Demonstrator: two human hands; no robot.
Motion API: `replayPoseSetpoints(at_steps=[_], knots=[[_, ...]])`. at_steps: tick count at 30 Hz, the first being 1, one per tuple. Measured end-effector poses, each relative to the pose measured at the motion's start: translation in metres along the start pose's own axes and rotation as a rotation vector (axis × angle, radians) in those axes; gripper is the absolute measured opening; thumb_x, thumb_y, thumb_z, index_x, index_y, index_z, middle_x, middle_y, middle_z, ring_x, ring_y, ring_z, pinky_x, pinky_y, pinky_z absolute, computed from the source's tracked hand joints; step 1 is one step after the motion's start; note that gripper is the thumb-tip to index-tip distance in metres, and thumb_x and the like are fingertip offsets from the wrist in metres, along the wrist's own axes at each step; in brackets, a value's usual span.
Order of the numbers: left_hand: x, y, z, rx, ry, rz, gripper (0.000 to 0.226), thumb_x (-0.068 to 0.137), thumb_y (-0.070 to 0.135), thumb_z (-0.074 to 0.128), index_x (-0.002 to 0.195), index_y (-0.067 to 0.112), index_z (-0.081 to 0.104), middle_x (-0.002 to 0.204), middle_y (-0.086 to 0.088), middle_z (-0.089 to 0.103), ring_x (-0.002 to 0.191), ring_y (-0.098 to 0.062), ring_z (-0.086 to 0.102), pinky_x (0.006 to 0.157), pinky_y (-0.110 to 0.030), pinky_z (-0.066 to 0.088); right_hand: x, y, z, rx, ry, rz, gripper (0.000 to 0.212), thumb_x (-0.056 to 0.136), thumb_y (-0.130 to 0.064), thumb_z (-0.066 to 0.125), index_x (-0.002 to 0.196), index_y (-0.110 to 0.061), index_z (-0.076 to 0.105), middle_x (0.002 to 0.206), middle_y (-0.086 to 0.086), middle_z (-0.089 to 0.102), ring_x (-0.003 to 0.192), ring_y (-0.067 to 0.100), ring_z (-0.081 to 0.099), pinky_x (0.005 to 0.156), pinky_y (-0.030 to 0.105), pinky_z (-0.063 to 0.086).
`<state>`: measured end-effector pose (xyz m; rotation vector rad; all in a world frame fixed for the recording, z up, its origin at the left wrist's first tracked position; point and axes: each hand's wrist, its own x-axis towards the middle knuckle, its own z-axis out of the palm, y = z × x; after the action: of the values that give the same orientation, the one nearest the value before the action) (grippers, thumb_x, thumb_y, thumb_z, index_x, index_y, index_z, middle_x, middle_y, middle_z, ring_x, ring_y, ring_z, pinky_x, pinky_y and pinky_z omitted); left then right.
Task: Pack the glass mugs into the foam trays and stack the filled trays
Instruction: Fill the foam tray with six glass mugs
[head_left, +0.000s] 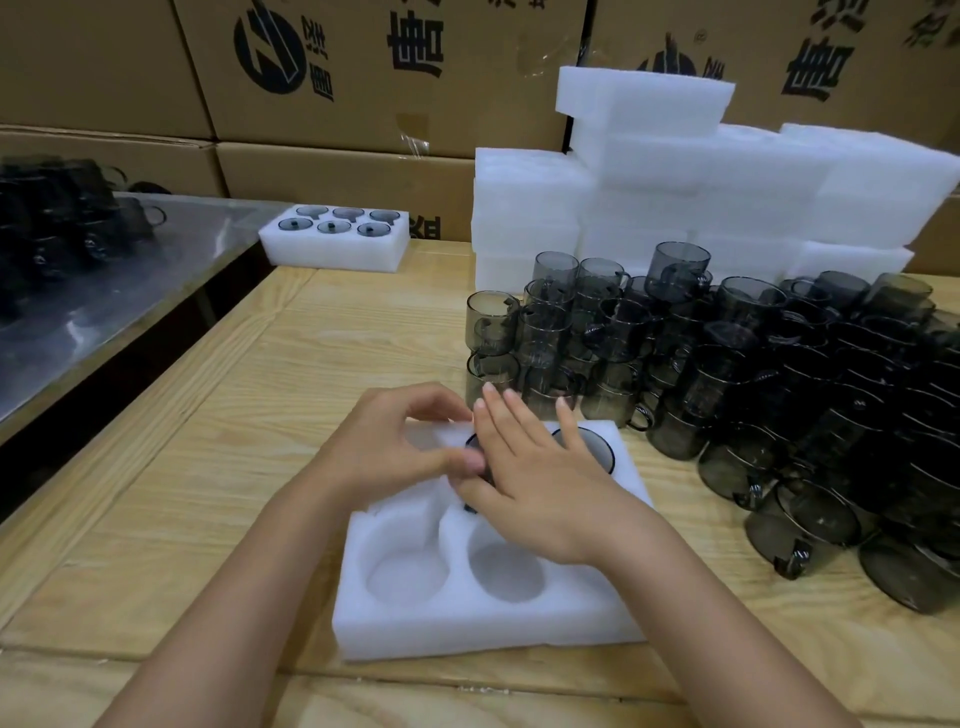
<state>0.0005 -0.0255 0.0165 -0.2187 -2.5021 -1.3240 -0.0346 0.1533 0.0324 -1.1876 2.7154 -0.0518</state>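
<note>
A white foam tray (488, 618) lies on the wooden table in front of me, its two near slots bare. Both hands meet over its middle. My left hand (395, 447) curves thumb and fingers round the rim of a smoky glass mug (474, 446) that sits in a slot, mostly hidden. My right hand (535, 483) lies over the same mug with straight fingers. Another mug's rim (597, 452) shows in the tray's far right slot. A big crowd of stacked glass mugs (727, 374) stands to the right.
A filled foam tray (337, 254) sits at the table's far left. Piled foam trays (701, 176) rise behind the mugs, with cardboard boxes (363, 78) behind them. A steel table (104, 291) carrying more dark mugs stands at left.
</note>
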Motion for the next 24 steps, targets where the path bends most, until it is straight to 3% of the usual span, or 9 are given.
replayPoseSetpoints(at_steps=[3, 6, 9, 13, 16, 19, 21, 24], knots=[[-0.001, 0.0, 0.006, -0.201, 0.24, 0.097, 0.028, 0.079, 0.04, 0.059, 0.082, 0.014, 0.068, 0.079, 0.0, 0.071, 0.079, -0.016, 0.068, 0.078, -0.026, 0.052, 0.002, -0.001, 0.003, 0.039, 0.002, 0.021, 0.069, 0.096, -0.056, 0.011, 0.15, -0.019, -0.011, 0.157, -0.008, -0.018, 0.143, 0.009, -0.019, 0.114, 0.048, -0.016], [0.003, -0.009, 0.002, -0.453, 0.424, 0.013, 0.009, 0.085, 0.013, 0.06, 0.084, 0.007, 0.065, 0.071, -0.001, 0.071, 0.072, -0.018, 0.066, 0.073, -0.027, 0.054, 0.009, -0.002, 0.004, 0.046, 0.022, 0.068, 0.067, 0.096, -0.056, 0.01, 0.151, -0.021, -0.006, 0.159, -0.008, -0.01, 0.145, 0.014, -0.013, 0.115, 0.049, -0.011], [0.005, -0.022, -0.003, -0.674, 0.373, -0.213, 0.012, 0.086, -0.002, 0.052, 0.09, 0.002, 0.063, 0.079, -0.006, 0.071, 0.077, -0.021, 0.065, 0.071, -0.027, 0.053, 0.021, -0.003, 0.001, 0.066, 0.04, 0.107, 0.067, 0.097, -0.056, 0.011, 0.151, -0.02, -0.003, 0.159, -0.005, -0.006, 0.146, 0.019, -0.01, 0.114, 0.051, -0.01], [0.005, -0.03, -0.002, -0.707, 0.281, -0.34, 0.033, 0.06, -0.001, 0.065, 0.092, 0.004, 0.065, 0.09, -0.01, 0.069, 0.078, -0.023, 0.065, 0.067, -0.028, 0.055, 0.026, -0.005, 0.001, 0.088, 0.099, 0.106, 0.066, 0.097, -0.056, 0.017, 0.151, -0.018, 0.008, 0.159, -0.002, 0.006, 0.145, 0.02, 0.003, 0.115, 0.05, -0.002], [0.008, -0.033, 0.0, -0.713, 0.368, -0.347, 0.025, 0.066, -0.007, 0.06, 0.088, 0.004, 0.065, 0.079, -0.005, 0.073, 0.07, -0.019, 0.067, 0.061, -0.025, 0.056, 0.027, -0.002, -0.007, 0.136, 0.405, 0.127, 0.051, 0.098, -0.047, 0.032, 0.139, -0.017, 0.039, 0.141, 0.004, 0.039, 0.128, 0.025, 0.035, 0.106, 0.04, 0.027], [0.011, -0.035, 0.002, -0.668, 0.399, -0.352, 0.031, 0.079, -0.021, 0.046, 0.084, 0.004, 0.064, 0.073, -0.002, 0.073, 0.065, -0.016, 0.067, 0.058, -0.022, 0.055, 0.036, 0.015, -0.031, 0.124, 0.763, 0.233, 0.04, 0.095, -0.035, 0.047, 0.127, -0.012, 0.051, 0.121, 0.011, 0.048, 0.109, 0.03, 0.046, 0.089, 0.039, 0.037], [0.012, -0.035, 0.003, -0.664, 0.394, -0.357, 0.033, 0.08, -0.022, 0.043, 0.084, 0.004, 0.064, 0.071, -0.001, 0.073, 0.063, -0.013, 0.067, 0.057, -0.021, 0.054, 0.044, 0.03, -0.048, 0.089, 0.741, 0.354, 0.04, 0.093, -0.034, 0.052, 0.126, -0.01, 0.051, 0.118, 0.013, 0.045, 0.105, 0.032, 0.049, 0.085, 0.039, 0.04], [0.012, -0.036, 0.002, -0.676, 0.389, -0.355, 0.033, 0.08, -0.021, 0.044, 0.084, 0.004, 0.064, 0.072, -0.001, 0.073, 0.063, -0.013, 0.067, 0.057, -0.022, 0.054, 0.059, 0.044, -0.057, 0.025, 0.518, 0.433, 0.034, 0.094, -0.035, 0.053, 0.118, -0.011, 0.057, 0.119, 0.013, 0.049, 0.105, 0.033, 0.053, 0.083, 0.038, 0.043]])
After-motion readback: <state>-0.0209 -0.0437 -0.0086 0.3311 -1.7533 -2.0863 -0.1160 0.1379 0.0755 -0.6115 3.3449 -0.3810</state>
